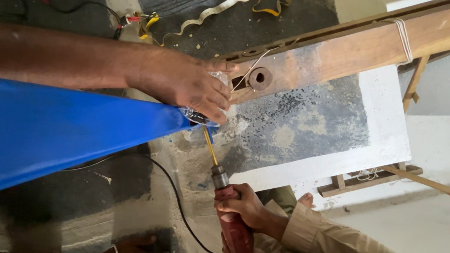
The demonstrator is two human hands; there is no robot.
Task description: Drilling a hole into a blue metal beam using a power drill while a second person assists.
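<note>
Left hand [184, 85] clamped, fingers curled, around crumpled clear plastic [216, 77] at the narrow tip of a smooth blue sheet [38, 133]. Touching that tip, the thin yellow bit of a co-worker's red drill [233, 226]. Just behind, a rough wooden beam [369, 47] with a round hole. Black cable [181, 212] across mottled concrete. Right hand out of view.

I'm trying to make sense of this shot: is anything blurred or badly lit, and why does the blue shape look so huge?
Head view: light is soft and even, no hard glare. The blue panel looms large and slightly soft because it is close to the camera. The left hand gripping clear plastic and a co-worker's red drill are reasonably sharp. The dark floor corner at the lower left is dim.
</note>
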